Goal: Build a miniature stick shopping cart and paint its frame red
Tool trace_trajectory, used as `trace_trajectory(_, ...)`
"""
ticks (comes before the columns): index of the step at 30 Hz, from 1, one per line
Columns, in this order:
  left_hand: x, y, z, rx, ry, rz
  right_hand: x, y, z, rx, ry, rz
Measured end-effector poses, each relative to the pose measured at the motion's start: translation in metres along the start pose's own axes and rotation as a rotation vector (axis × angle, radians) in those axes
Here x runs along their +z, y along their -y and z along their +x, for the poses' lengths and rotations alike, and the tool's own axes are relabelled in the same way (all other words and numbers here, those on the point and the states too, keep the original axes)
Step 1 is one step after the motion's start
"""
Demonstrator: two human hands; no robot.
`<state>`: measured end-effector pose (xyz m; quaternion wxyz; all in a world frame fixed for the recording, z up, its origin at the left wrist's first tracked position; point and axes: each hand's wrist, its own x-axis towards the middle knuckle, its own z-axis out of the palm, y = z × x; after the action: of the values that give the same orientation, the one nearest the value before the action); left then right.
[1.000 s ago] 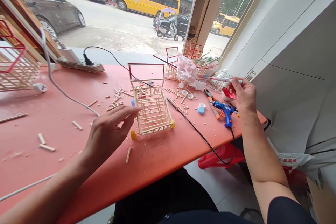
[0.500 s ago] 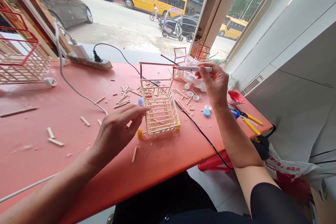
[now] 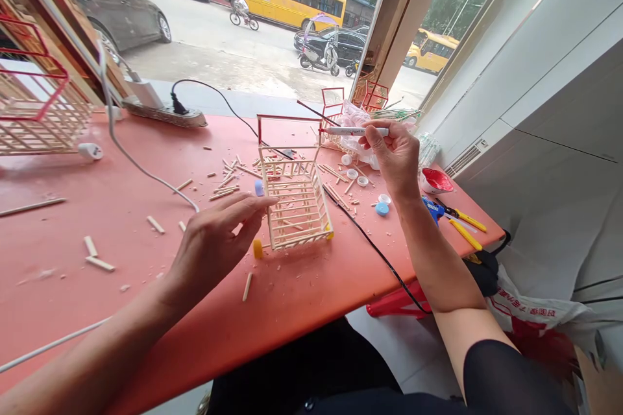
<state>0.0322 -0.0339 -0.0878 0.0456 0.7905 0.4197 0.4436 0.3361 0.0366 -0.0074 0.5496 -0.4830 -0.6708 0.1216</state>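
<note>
A small cart (image 3: 295, 198) built of thin wooden sticks, with a red handle frame and yellow and blue cap wheels, stands on the pink table (image 3: 121, 220). My left hand (image 3: 214, 243) rests beside it, fingertips touching its near left side, fingers loosely curled. Above the cart's far right corner, my right hand (image 3: 396, 159) pinches a white marker pen (image 3: 353, 131) held level, tip pointing left at the red handle.
Stick offcuts and bottle caps litter the table. A blue glue gun (image 3: 433, 209), yellow-handled pliers (image 3: 464, 224) and a red paint dish (image 3: 435, 180) lie at the right edge. More stick carts (image 3: 41, 110) stand at the left and back. A power strip (image 3: 163, 113) and cables cross the table.
My right hand has swung from the paint dish at the right over to the cart's handle, carrying the marker, and now sits slightly lower. The left hand has stayed on the cart.
</note>
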Motion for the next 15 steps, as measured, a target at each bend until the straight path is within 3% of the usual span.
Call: trace_trajectory(15, 0.0011, 0.0027, -0.0014, 0.071, -0.043, 0.009, -0.0036, 0.0006, -0.0072, 0.033, 0.022, 0.059)
